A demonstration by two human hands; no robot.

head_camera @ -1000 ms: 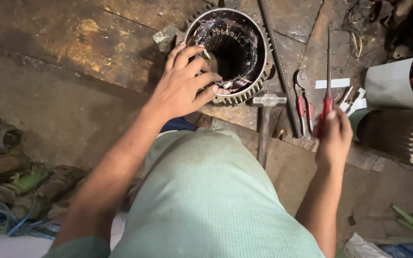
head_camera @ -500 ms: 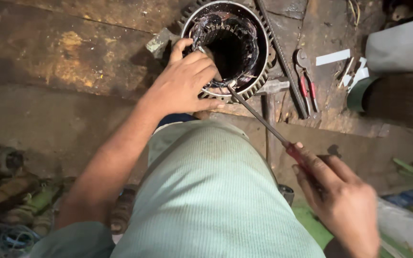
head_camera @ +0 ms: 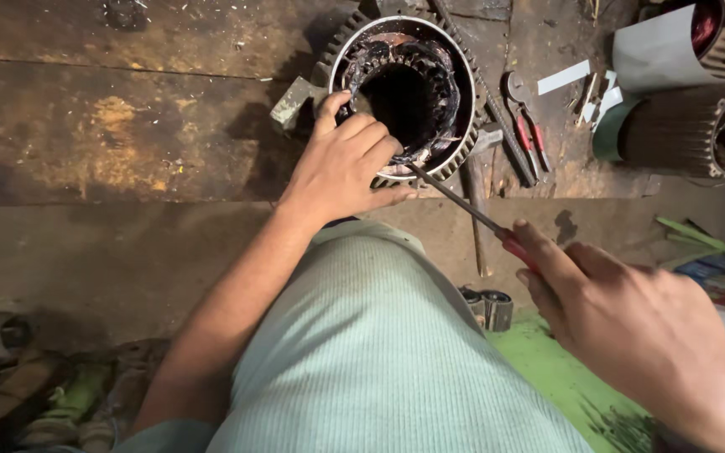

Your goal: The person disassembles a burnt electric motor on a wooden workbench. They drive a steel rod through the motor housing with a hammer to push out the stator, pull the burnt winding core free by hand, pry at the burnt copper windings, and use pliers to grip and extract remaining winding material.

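head view looks straight down past a knee in pale green ribbed cloth (head_camera: 379,352) to a stained wooden bench (head_camera: 111,126). a round motor stator (head_camera: 404,88), with a finned metal shell and dark windings lining its bore, sits at the top centre of the bench, its open end up.

the left hand (head_camera: 341,168) lies on the near rim of the stator, fingers spread and curled loosely over the edge, thumb stretched along the outer shell; it steadies the stator rather than closing right round it.

the right hand (head_camera: 639,327), low at the right, is closed around the red handle of a screwdriver (head_camera: 463,201), index finger laid along the handle. the thin metal shaft runs up and left, and its tip meets the near inner edge of the stator, just beside the left fingertips.

beyond the stator to the right, red-handled pliers (head_camera: 526,126) lie on the bench, with small white strips (head_camera: 565,77) near them. a hammer (head_camera: 476,201) rests with its handle pointing toward the person, passing under the screwdriver shaft. at the far right are two more motor bodies (head_camera: 698,92), one grey, one brown and finned. a small metal part (head_camera: 488,306) sits beside the knee, on a green sheet (head_camera: 564,369).
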